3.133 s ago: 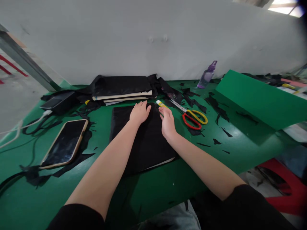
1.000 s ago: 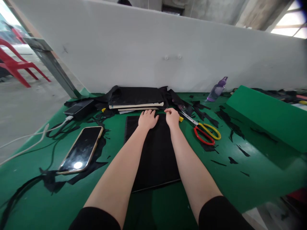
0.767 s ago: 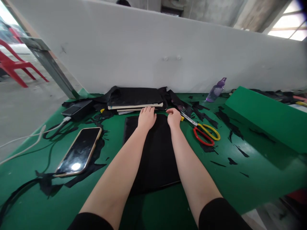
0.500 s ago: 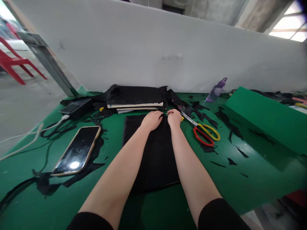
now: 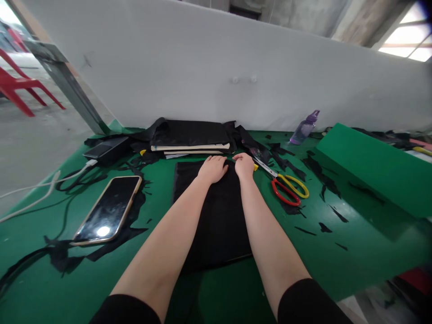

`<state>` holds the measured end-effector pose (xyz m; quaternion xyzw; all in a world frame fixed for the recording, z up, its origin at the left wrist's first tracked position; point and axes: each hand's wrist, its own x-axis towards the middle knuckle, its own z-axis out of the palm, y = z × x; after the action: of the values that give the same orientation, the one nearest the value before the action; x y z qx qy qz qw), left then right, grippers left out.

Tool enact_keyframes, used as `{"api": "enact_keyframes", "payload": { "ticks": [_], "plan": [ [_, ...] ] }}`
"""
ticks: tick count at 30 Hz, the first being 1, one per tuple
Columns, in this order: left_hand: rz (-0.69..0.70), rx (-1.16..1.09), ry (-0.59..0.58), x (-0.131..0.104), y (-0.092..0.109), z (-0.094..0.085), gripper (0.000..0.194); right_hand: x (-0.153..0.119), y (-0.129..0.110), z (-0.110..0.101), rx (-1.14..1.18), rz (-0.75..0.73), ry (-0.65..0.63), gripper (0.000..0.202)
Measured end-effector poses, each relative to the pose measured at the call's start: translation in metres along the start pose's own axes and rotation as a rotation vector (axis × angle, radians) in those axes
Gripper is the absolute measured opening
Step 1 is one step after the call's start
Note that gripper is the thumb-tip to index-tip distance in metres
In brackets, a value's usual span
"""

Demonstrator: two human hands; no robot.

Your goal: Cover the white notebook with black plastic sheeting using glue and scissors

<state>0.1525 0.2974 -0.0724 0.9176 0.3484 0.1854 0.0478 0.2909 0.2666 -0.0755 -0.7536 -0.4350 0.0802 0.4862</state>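
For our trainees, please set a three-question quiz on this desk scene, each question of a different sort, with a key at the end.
1. Multiple choice: what colours are the handles of the scissors?
A) both red
B) one red, one yellow
C) both yellow

2. True or false: the phone lies to the right of the scissors.

3. Fill in the missing word: the left hand rests on a flat piece coloured ____.

Key: 1 B; 2 false; 3 black
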Motion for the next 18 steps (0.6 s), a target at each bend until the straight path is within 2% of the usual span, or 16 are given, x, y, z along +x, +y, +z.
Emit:
{"api": "enact_keyframes", "payload": {
  "ticks": [6, 12, 18],
  "plan": [
    [-0.036, 0.010, 0.057, -0.0015, 0.0007, -0.0017, 0.034, 0.0001, 0.0005, 0.0042, 0.041, -0.061, -0.069, 0.028],
    [-0.036, 0.008, 0.132, -0.0004, 0.0032, -0.0063, 0.033, 0.0011, -0.0025, 0.0028, 0.066, -0.094, -0.045, 0.028],
    [-0.034, 0.001, 0.194, -0.0012, 0.0046, -0.0086, 0.031, 0.0008, -0.0038, 0.0001, 0.047, -0.028, 0.011, 0.026]
  ]
}}
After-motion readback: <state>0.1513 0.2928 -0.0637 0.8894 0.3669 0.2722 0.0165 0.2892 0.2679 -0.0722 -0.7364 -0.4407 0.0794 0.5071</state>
